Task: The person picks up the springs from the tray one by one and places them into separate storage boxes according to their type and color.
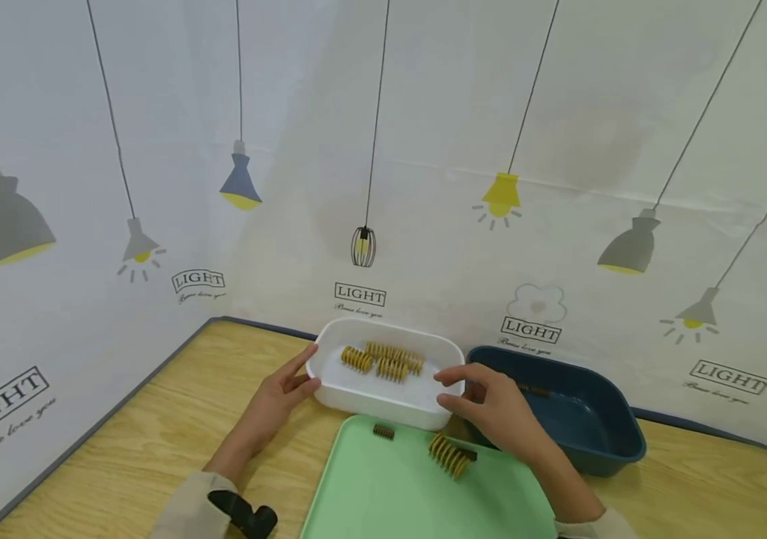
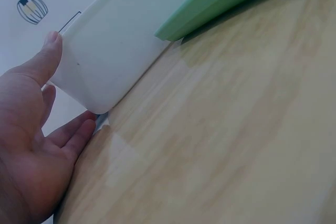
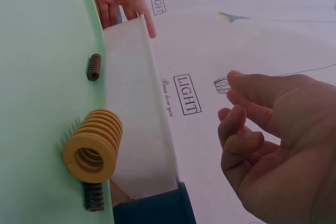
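Note:
A white bin point(image 1: 370, 400) holds several yellow coil springs point(image 1: 392, 368). My left hand point(image 1: 277, 397) touches the bin's left end, fingers fairly straight, thumb near the rim; the left wrist view shows fingertips at its lower corner. Above the bin's right end is my right hand point(image 1: 494, 408), with loosely bent fingers and nothing between them. Below it, a large yellow spring point(image 3: 93, 148) lies on the green tray point(image 1: 383, 494). A small dark spring point(image 3: 95, 198) lies close beside that one, and another small brown spring point(image 3: 94, 67) lies near the tray's far edge.
Right of the white bin stands a dark blue bin point(image 1: 599, 449) with a small brown spring point(image 1: 533, 390) inside. A wooden table point(image 1: 154, 419) carries everything. Behind it hangs a white curtain point(image 1: 437, 187) printed with lamps.

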`<act>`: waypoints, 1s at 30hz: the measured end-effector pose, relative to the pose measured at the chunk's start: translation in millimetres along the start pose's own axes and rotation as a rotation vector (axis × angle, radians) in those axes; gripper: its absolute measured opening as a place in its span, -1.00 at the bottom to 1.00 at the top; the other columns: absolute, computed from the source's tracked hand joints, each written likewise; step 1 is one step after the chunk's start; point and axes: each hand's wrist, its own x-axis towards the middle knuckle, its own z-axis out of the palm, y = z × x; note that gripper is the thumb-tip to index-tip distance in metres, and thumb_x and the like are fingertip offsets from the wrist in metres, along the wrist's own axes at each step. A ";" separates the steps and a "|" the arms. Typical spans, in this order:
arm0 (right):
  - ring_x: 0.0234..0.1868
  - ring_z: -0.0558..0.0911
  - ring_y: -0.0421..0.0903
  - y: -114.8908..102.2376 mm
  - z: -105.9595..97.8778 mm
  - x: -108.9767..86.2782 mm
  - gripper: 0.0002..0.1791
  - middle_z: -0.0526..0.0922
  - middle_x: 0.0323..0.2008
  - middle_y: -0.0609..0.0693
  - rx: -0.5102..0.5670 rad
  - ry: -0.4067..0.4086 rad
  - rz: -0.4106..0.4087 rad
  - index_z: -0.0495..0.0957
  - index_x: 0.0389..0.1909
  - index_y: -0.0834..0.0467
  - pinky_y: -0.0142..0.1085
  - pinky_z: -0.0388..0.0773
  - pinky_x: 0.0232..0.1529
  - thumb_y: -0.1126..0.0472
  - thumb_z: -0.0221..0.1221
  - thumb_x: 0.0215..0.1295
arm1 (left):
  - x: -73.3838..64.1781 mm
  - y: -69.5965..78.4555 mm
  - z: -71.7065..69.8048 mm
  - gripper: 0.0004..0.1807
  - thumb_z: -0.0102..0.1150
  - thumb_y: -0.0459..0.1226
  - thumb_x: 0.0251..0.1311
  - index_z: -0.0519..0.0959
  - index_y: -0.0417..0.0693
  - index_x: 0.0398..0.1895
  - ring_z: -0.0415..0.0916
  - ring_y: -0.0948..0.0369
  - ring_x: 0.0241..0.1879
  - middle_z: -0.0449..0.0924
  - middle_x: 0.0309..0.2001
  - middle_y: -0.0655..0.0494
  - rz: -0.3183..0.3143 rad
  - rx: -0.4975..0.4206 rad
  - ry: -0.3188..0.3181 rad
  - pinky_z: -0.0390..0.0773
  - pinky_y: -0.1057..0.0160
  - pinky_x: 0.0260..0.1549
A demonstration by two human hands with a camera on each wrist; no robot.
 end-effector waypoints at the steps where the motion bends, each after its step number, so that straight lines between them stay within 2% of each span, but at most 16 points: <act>1: -0.48 0.53 -0.07 0.4 -0.2 -3.6 -0.69 0.60 -0.22 -0.05 -0.002 0.004 0.013 0.62 -0.05 -0.09 -0.31 0.47 -0.52 -0.04 0.30 0.18 | -0.1 0.1 0.0 -0.32 0.15 -0.14 0.30 0.17 0.26 0.46 0.28 0.03 0.29 0.03 0.46 0.18 0.000 0.000 0.001 0.35 0.13 0.19; 3: -0.50 0.50 -0.06 1.3 -0.4 -10.7 -0.69 0.58 -0.31 -0.02 -0.008 0.016 0.030 0.62 -0.07 -0.12 -0.31 0.44 -0.56 -0.05 0.31 0.17 | -0.4 -0.1 -0.2 -0.33 0.14 -0.14 0.30 0.18 0.27 0.46 0.28 0.03 0.29 0.04 0.46 0.17 -0.002 0.001 0.001 0.34 0.14 0.20; 6: -0.51 0.49 -0.07 4.3 0.6 -20.9 -0.71 0.58 -0.35 -0.03 -0.014 0.043 0.055 0.63 -0.09 -0.13 -0.32 0.42 -0.59 -0.03 0.33 0.16 | -0.5 -0.8 -0.5 -0.33 0.14 -0.15 0.31 0.18 0.28 0.46 0.27 0.03 0.30 0.03 0.46 0.16 -0.005 0.002 -0.001 0.33 0.12 0.21; 11: -0.51 0.50 -0.13 12.8 3.7 -35.4 -0.69 0.60 -0.29 -0.09 -0.031 0.044 0.078 0.63 -0.09 -0.06 -0.33 0.46 -0.55 -0.02 0.33 0.14 | 0.0 -1.1 -0.9 -0.33 0.14 -0.14 0.31 0.17 0.28 0.46 0.26 0.03 0.30 0.02 0.47 0.18 -0.003 0.004 -0.003 0.30 0.10 0.22; 16: -0.51 0.50 -0.15 19.8 4.1 -45.8 -0.66 0.62 -0.21 -0.07 -0.030 0.023 0.104 0.63 -0.08 0.02 -0.34 0.47 -0.55 0.00 0.33 0.15 | -0.1 1.4 -0.7 -0.32 0.15 -0.15 0.30 0.17 0.27 0.46 0.26 0.04 0.30 0.02 0.46 0.22 0.003 -0.009 -0.007 0.33 0.17 0.20; 23: -0.43 0.56 -0.18 28.2 3.5 -54.2 -0.67 0.63 -0.11 -0.01 -0.014 -0.019 0.081 0.62 -0.06 0.09 -0.32 0.56 -0.45 0.06 0.32 0.18 | -0.7 3.3 -0.1 -0.32 0.14 -0.15 0.31 0.17 0.27 0.47 0.27 0.05 0.30 0.02 0.46 0.22 -0.007 -0.004 -0.002 0.35 0.20 0.18; 30: -0.46 0.56 -0.18 38.0 4.0 -54.6 -0.66 0.62 -0.14 -0.02 -0.008 -0.034 0.071 0.63 -0.07 0.06 -0.32 0.54 -0.49 0.00 0.31 0.18 | -0.7 3.4 -0.3 -0.32 0.14 -0.14 0.30 0.16 0.28 0.47 0.26 0.05 0.30 0.02 0.46 0.20 -0.013 0.000 -0.003 0.33 0.16 0.20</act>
